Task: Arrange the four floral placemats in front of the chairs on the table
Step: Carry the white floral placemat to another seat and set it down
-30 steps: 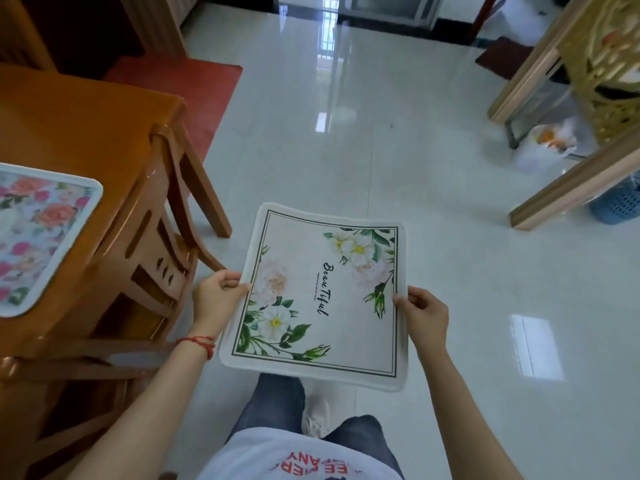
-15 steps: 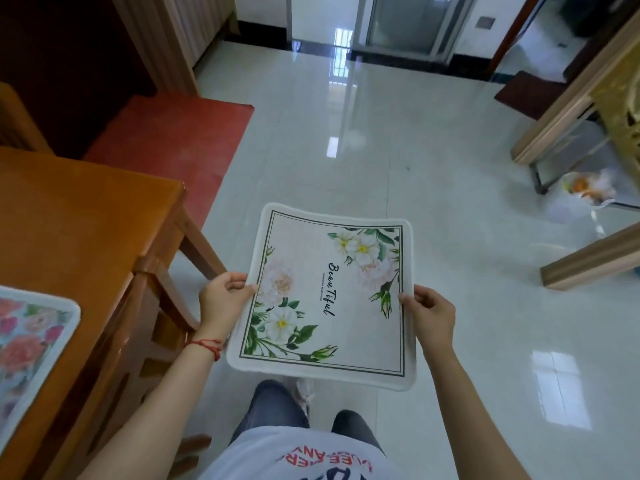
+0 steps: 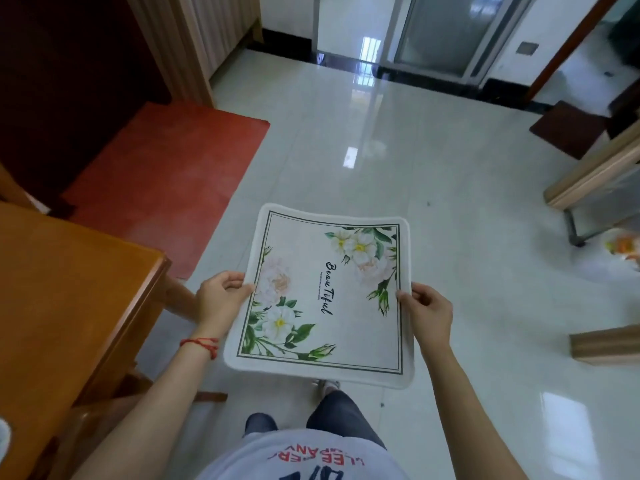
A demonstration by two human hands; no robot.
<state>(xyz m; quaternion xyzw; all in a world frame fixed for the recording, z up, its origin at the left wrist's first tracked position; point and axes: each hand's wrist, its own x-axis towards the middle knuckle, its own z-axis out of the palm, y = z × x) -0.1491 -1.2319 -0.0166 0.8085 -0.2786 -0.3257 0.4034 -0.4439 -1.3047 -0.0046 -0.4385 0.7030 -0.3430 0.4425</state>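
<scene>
Held flat over the pale tiled floor (image 3: 433,174), just right of the wooden table (image 3: 69,306): one floral placemat (image 3: 322,296), white with green leaves and the word "Beautiful" in script. Gripped on both side edges — left hand (image 3: 218,299) pinching the left edge with thumb on top and fingers curled beneath, right hand (image 3: 427,313) pinching the right edge the same way. Around the left wrist, one red string bracelet (image 3: 202,344). Off the table, not touching it, with the table's near corner just beside the left hand. At the bottom left edge of the table, a pale sliver (image 3: 4,441) — possibly another placemat, too little showing to tell. Beyond the table corner, one red rug (image 3: 166,181) on the floor, partly hidden behind the tabletop. Further back, a glass door (image 3: 440,32). To the right, one dark brown mat (image 3: 568,129), wooden frame pieces (image 3: 588,171), and one blurred white bag with something orange (image 3: 623,247). Below the placemat, two trouser legs and one shoe tip.
</scene>
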